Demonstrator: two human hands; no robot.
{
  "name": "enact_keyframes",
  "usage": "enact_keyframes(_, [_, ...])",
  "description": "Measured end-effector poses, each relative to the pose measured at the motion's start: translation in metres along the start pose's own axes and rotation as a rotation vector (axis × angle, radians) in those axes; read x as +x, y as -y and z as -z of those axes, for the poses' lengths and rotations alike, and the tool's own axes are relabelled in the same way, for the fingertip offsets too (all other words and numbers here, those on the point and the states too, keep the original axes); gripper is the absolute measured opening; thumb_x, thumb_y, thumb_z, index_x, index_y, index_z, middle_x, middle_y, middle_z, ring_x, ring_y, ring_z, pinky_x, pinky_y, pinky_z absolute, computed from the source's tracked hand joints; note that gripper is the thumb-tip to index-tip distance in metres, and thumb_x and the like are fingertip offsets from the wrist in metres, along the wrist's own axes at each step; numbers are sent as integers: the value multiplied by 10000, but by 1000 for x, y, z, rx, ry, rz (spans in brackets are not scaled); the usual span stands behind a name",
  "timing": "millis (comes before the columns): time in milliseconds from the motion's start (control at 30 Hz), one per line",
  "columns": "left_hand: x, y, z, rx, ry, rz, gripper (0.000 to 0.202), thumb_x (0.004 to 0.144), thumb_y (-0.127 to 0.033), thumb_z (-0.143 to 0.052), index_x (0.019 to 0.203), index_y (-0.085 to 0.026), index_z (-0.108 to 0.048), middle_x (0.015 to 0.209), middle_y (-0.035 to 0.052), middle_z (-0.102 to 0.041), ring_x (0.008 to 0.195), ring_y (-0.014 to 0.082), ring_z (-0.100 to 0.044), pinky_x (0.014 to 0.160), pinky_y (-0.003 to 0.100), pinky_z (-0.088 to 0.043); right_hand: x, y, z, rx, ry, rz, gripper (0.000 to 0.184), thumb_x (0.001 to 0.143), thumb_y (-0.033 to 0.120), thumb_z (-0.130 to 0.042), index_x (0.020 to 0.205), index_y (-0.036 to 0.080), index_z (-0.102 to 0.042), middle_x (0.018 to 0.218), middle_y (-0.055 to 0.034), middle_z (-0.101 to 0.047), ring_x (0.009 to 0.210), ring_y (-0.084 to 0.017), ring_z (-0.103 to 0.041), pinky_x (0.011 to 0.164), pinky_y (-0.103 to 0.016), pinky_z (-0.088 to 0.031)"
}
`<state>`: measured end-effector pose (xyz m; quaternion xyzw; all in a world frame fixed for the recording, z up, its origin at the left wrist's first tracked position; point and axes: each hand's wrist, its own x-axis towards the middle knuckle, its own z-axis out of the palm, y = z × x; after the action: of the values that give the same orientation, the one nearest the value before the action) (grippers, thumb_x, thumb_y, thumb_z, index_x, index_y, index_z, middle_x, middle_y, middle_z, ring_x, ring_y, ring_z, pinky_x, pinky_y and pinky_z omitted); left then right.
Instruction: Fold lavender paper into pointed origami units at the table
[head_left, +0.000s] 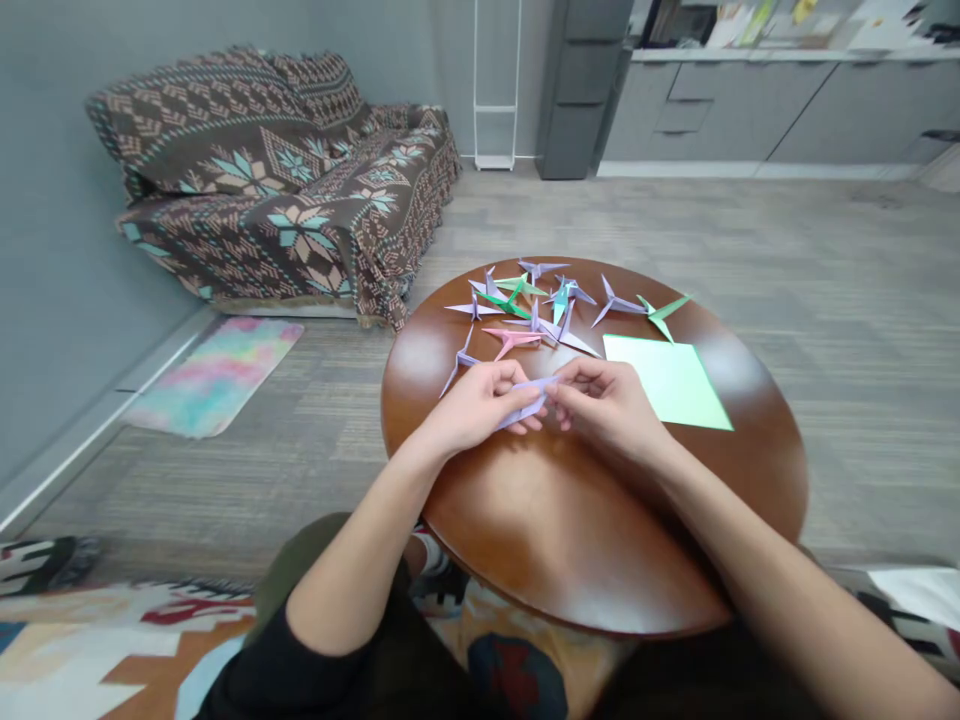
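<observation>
Between my two hands, over the round brown table [555,540], is a small folded piece of lavender origami paper [527,400]. My left hand [484,402] grips its left part, thumb on top and fingers beneath. At its right tip, my right hand [600,393] pinches the paper between thumb and index finger. Just beyond the hands lie several folded paper cranes in lavender, green, teal and pink; a pink crane [514,340] and a lavender crane [461,360] are nearest. A stack of light green paper squares [667,380] rests right of my right hand.
A sofa [285,190] under a patterned cover stands at the back left, with a pastel mat [217,375] on the floor before it. Grey kitchen cabinets [720,110] and a grey fridge-like unit [581,95] line the far wall. My legs are under the table's near edge.
</observation>
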<state>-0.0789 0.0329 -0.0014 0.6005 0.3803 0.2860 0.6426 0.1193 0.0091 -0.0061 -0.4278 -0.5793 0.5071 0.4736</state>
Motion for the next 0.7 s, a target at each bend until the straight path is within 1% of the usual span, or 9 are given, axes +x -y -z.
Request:
enact_keyframes(100, [0,0,0,2,-6,2,410,807,-477,-819,796,-137,-591,824,78,-759,701,166,-756,575,222,-569,0,2,0,-4,29,9,342,756,437,-891,814,141,-730,632,-13,-722,495,-117,-653,491,-227,-563])
enact_keyframes(200, [1,-1,1,-25,7,-7,420,774,-474,-843,782,-131,-603,768,61,-747,634,141,-733,528,186,-530,-1,4,-1,21,56,0,368,760,469,-888,796,147,-715,618,-9,-715,493,-118,-653,482,-229,-567])
enact_keyframes(300, [2,-1,1,-74,31,-12,420,753,-471,-852,774,-127,-612,760,56,-740,577,117,-699,488,172,-493,-1,5,0,49,77,-7,369,761,468,-891,789,151,-702,633,-13,-726,501,-118,-663,493,-230,-579])
enact_keyframes(400, [4,1,-1,-124,36,-9,426,751,-481,-842,766,-137,-591,774,49,-737,547,105,-681,468,170,-474,0,4,0,63,88,-9,347,752,427,-906,812,150,-704,643,-10,-733,504,-116,-670,504,-224,-583])
enact_keyframes(533, [5,4,-2,-135,42,-16,430,803,-518,-779,753,-152,-558,724,31,-709,524,102,-661,460,171,-463,0,2,1,75,92,-18,322,745,376,-915,833,155,-698,614,7,-721,492,-118,-668,501,-219,-577])
enact_keyframes(700, [4,4,-5,-116,37,-8,349,885,-459,-693,771,-155,-565,694,27,-695,506,90,-627,470,173,-458,-1,1,1,65,92,-19,318,765,392,-890,845,159,-689,622,-1,-728,494,-123,-667,504,-231,-577])
